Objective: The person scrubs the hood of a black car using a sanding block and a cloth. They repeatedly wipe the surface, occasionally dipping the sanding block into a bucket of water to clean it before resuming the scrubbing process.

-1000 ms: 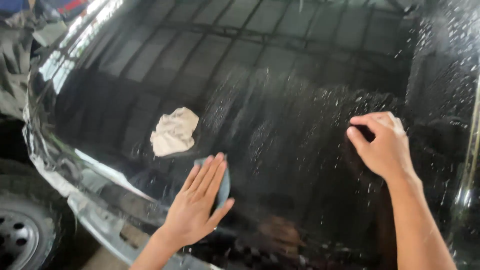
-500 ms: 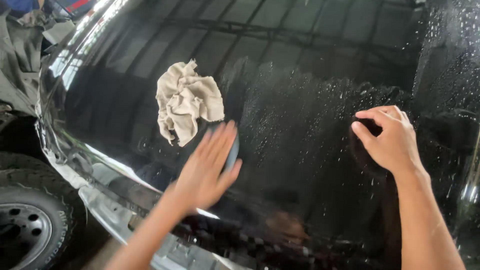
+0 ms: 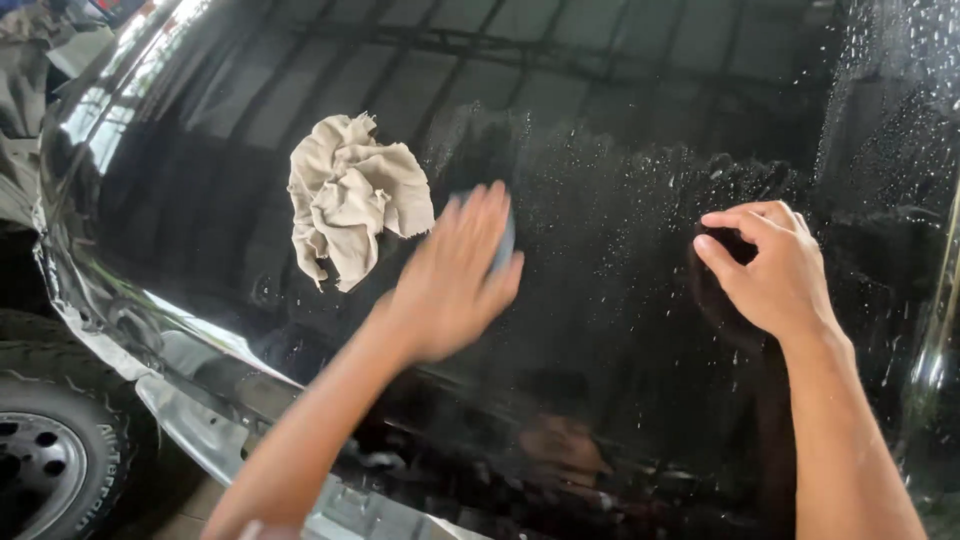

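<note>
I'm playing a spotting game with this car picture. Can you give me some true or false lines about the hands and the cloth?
1. The left hand lies flat on a small blue-grey pad on the black car hood. True.
2. The beige cloth is neatly folded. False: it lies crumpled on the hood.
3. The right hand holds the cloth. False: it rests on the hood far from the cloth.
4. Water drops speckle the hood. True.
5. A wheel shows at the lower left. True.
</note>
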